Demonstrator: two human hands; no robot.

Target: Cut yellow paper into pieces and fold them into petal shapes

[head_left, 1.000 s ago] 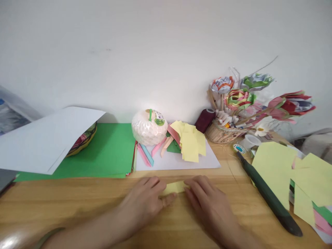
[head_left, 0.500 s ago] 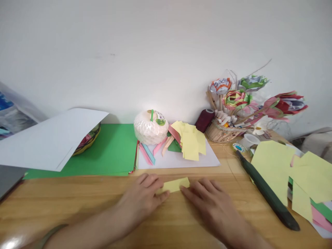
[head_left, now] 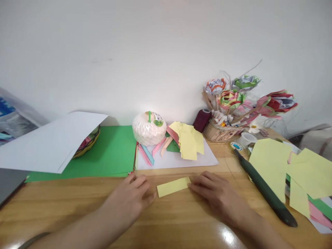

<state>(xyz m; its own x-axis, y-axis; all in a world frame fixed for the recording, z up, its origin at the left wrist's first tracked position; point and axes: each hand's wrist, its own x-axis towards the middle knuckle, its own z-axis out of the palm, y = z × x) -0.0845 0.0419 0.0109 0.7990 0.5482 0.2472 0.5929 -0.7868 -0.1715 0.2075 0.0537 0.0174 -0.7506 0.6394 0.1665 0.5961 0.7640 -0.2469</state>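
A narrow strip of folded yellow paper point(head_left: 172, 187) lies slightly slanted on the wooden table in front of me. The fingertips of my right hand point(head_left: 218, 193) hold its right end; part of the grip is hidden beneath the fingers. Just off the strip's left end is my left hand point(head_left: 135, 195), fingers loosely curved with nothing in them and the thumb apart. Behind the strip, a pile of yellow paper pieces point(head_left: 188, 141) rests on a white sheet point(head_left: 166, 164), beside folded pink and blue strips point(head_left: 147, 154).
A long dark-green cutter or knife point(head_left: 264, 188) lies at right by yellow sheets point(head_left: 271, 166). Paper flowers point(head_left: 230, 99) stand in a basket point(head_left: 220, 133) near a maroon thread spool point(head_left: 202, 120). A white foam-wrapped bundle point(head_left: 149, 131) and green paper point(head_left: 116, 148) are at the back.
My left hand has let go of the yellow strip and drawn away to the left, uncovering its left end. My right hand stays at the right end. The view has shifted slightly.
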